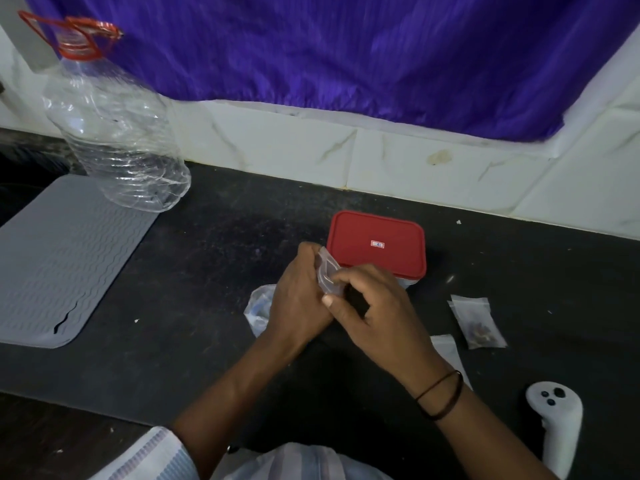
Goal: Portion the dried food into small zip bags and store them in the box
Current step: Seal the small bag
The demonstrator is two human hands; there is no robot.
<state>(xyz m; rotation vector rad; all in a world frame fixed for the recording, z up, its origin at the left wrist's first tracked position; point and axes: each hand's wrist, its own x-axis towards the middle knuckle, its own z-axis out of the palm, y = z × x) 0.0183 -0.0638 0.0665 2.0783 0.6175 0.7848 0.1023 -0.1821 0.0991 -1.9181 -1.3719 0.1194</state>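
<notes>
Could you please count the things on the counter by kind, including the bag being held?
Small zip bags: 3, one held by both hands, one filled, one beside the right wrist
Crumpled plastic bags: 1
Boxes: 1
Bottles: 1
Mats: 1
Controllers: 1
Total: 8

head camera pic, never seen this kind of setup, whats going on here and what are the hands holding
There is no machine here: a person wears one camera on the head, looking forward and down at their own two bare hands. That is the only view.

The left hand and right hand both pinch a small clear zip bag between them, above a dark counter.

Just behind the hands stands a box with a red lid, lid on. To the right lie a small zip bag with dried bits inside and another clear bag, partly hidden by the right wrist. A crumpled clear bag lies beside the left hand.

Farther left lie a grey ribbed mat and a large empty plastic bottle. A white handheld controller lies bottom right.
</notes>
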